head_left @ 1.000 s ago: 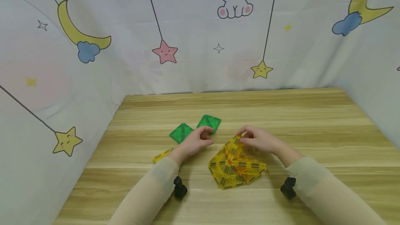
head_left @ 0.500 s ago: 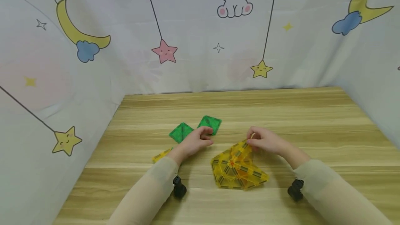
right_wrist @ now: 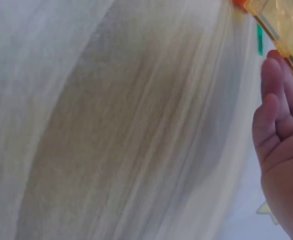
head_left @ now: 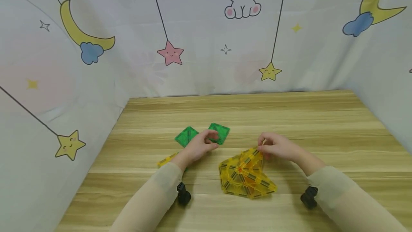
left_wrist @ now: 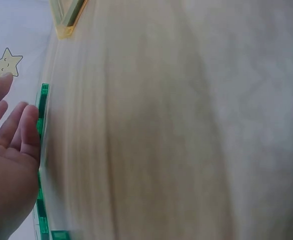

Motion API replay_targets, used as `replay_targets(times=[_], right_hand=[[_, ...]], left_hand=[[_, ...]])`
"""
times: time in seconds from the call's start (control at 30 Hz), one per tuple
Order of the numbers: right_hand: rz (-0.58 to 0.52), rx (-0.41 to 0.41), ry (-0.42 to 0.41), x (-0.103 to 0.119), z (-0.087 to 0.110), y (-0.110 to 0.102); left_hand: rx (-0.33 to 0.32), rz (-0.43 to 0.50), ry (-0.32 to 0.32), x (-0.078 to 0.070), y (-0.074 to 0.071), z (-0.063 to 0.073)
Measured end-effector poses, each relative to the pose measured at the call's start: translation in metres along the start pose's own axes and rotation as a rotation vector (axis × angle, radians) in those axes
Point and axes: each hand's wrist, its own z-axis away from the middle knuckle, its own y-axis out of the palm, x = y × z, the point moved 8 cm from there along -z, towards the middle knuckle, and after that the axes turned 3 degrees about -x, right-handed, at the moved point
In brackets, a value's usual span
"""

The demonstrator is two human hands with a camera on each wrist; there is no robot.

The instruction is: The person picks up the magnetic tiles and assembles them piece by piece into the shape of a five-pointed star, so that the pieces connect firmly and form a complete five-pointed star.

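Observation:
A faceted structure of translucent yellow magnetic tiles point(head_left: 235, 178) stands on the table before me in the head view, with several triangles spreading from an orange-red centre. My right hand point(head_left: 277, 148) pinches the raised tip of one of its triangular tiles at the far right side. The right wrist view shows the fingertips right at this tile's corner point(right_wrist: 284, 30). Loosely bent and holding nothing, my left hand point(head_left: 200, 145) hovers by two flat green tile pieces. Its fingertips overlap the right green piece point(head_left: 222, 134); the left green piece point(head_left: 186, 136) lies beside the knuckles.
A yellow tile point(head_left: 166, 159) lies partly hidden under my left wrist. The wood-grain table point(head_left: 322, 128) ends at a white cloth backdrop point(head_left: 206, 74) printed with stars and moons, with cloth sides left and right.
My right hand has moved right and slightly nearer, turning the yellow structure with it. The right green piece has slid a little toward me; my left hand has hardly moved.

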Motion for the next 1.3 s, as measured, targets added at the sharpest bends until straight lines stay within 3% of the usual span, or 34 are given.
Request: replay_targets(times=[0.23,0.57,0.73,0.93,1.17,1.3], right_hand=[[0.047,-0.009,0.019,-0.002,-0.003,-0.007],[0.237,-0.097,0.001,0.002,-0.02,-0.017],[0.284,-0.067,-0.009,0.01,-0.03,-0.011],[0.283,-0.021,-0.039,0.018,-0.038,-0.002],[0.274,-0.026,-0.022,0.015,-0.038,-0.002],[0.273,-0.033,-0.014,0.012,-0.037,-0.004]], left_hand=[[-0.074,-0.033,-0.029,0.008,-0.007,-0.003],[-0.059,-0.082,-0.054,0.01,-0.006,-0.009],[-0.029,-0.096,-0.03,0.006,-0.001,-0.012],[-0.093,-0.096,-0.039,0.005,-0.002,-0.01],[-0.178,-0.206,-0.055,0.007,-0.003,-0.018],[-0.182,-0.3,-0.017,0.003,0.001,-0.022]])
